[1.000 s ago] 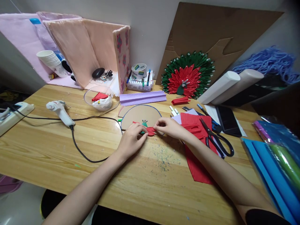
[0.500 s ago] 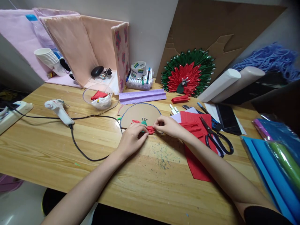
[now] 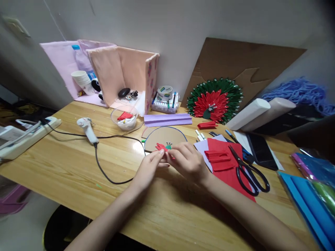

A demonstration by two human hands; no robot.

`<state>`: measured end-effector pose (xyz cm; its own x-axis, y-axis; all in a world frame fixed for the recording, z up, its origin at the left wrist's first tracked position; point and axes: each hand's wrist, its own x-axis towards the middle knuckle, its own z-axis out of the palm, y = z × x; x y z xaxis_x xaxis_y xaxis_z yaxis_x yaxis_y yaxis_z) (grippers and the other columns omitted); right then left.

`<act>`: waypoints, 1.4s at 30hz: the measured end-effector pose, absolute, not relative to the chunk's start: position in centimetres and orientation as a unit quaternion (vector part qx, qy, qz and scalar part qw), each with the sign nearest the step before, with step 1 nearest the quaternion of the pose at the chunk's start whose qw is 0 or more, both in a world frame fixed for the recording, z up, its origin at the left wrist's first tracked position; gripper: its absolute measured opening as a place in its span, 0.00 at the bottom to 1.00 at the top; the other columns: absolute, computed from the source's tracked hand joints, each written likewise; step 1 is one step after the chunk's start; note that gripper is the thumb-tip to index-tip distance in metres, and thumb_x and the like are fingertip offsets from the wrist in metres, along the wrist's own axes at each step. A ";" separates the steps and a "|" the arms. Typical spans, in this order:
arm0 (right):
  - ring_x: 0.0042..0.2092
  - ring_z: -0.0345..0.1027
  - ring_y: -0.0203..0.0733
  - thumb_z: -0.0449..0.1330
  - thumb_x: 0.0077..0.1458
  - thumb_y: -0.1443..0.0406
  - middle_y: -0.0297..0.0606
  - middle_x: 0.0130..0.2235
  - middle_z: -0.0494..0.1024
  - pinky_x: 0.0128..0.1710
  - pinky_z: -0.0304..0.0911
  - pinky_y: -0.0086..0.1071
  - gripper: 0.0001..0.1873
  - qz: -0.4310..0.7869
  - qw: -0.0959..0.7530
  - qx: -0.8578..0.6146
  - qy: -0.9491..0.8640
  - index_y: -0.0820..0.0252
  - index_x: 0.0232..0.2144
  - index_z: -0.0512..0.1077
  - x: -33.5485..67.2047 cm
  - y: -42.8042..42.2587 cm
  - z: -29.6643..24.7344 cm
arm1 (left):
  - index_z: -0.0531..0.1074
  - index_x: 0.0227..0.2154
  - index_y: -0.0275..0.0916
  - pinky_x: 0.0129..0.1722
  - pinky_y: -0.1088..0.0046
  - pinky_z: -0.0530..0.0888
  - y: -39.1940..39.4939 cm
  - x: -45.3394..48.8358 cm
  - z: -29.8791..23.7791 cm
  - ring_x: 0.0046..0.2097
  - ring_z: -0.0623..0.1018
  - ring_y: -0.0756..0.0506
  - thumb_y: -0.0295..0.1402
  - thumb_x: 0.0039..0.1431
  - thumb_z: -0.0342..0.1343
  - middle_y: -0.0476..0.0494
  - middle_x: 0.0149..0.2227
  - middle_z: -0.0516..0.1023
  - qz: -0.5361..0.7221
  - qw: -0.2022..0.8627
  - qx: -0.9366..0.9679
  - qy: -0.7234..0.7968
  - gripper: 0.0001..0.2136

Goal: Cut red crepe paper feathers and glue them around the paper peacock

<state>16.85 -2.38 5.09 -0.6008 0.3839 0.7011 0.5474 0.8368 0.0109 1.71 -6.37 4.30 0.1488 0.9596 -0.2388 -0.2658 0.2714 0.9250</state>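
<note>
My left hand [image 3: 149, 166] is closed, thumb and finger pinching a piece of red crepe paper [image 3: 173, 157] that the fingers mostly hide. My right hand [image 3: 192, 162] is closed on the same paper, its fingertips meeting those of the left. Just beyond the fingers is a rounded cardboard piece [image 3: 166, 135] with a dark blue edge. Against it show red petals [image 3: 160, 146] and a small green head shape [image 3: 168, 146] with a silvery crown, both partly covered by my hands.
Black-handled scissors [image 3: 248, 174] lie on red crepe paper [image 3: 225, 170] at right. A white glue gun [image 3: 89, 129] with a black cord lies left. Behind stand a plastic bowl [image 3: 125, 120], purple paper strip [image 3: 167, 120], markers [image 3: 164, 105] and a green-and-red paper peacock [image 3: 214, 101].
My hands have come together and lifted slightly off the table. The red paper stretched between them is now gathered at the fingertips. The view has tilted up and left.
</note>
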 end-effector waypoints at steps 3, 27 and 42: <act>0.32 0.64 0.40 0.58 0.54 0.72 0.39 0.28 0.75 0.32 0.61 0.31 0.05 -0.140 0.372 -0.210 -0.893 0.61 0.27 0.70 14.2 -3.1 4.9 | 0.73 0.28 0.34 0.38 0.74 0.73 -7.7 0.2 4.8 0.34 0.76 0.49 0.46 0.51 0.57 0.46 0.30 0.76 0.523 0.627 0.346 0.463 0.17; 0.38 0.71 0.48 0.50 0.56 0.54 0.48 0.35 0.77 0.34 0.59 0.33 0.19 0.339 0.264 -0.452 -0.782 0.63 0.37 0.71 -15.4 1.2 1.0 | 0.74 0.26 0.34 0.21 0.78 0.64 -13.0 -21.3 1.5 0.22 0.70 0.52 0.42 0.45 0.57 0.47 0.22 0.74 0.577 0.234 0.252 0.741 0.14; 0.21 0.60 0.34 0.51 0.54 0.47 0.33 0.20 0.68 0.21 0.56 0.27 0.23 0.631 0.304 -0.283 -0.655 0.61 0.24 0.66 -5.7 -3.5 -1.0 | 0.74 0.27 0.36 0.28 0.76 0.64 -11.7 -23.2 -1.0 0.27 0.71 0.49 0.39 0.54 0.50 0.48 0.24 0.74 0.500 0.199 0.330 0.776 0.12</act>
